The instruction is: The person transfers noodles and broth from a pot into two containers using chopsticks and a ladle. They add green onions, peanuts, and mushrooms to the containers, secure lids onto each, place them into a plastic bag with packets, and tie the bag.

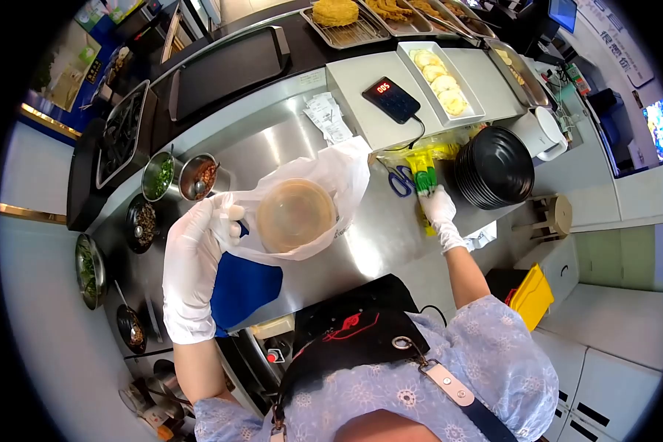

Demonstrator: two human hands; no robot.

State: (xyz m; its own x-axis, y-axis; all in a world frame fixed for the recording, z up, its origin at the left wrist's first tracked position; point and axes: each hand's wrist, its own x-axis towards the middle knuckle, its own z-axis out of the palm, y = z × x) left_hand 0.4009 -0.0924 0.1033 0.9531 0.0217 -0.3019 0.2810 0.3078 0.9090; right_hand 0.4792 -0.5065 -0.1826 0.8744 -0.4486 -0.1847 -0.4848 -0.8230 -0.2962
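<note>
- The left hand, gloved in white, grips the left edge of a white bag; its fingers are curled shut on the plastic just beside a lidded tub.
- The tub sits upright in the bag's open mouth on the steel counter, round lid facing up; being round, it has no long axis to speak of.
- The bag's loose plastic trails away from the tub toward the far right, up to the edge of a raised shelf.
- A blue cloth lies on the counter under the left wrist, touching the bag's near side.
- The right hand, also gloved, reaches out to the right of the bag; its fingers close on a yellow-green packet.
- The packet's long axis runs away from the person, its far end pointing at the shelf.
- Blue scissors lie just left of the packet.
- A stack of black bowls stands just right of it.
- Small pots of toppings line the counter's left edge.
- On the shelf lie a scale and a white tray of yellow pieces.
- Metal trays of fried food sit farthest back.
</note>
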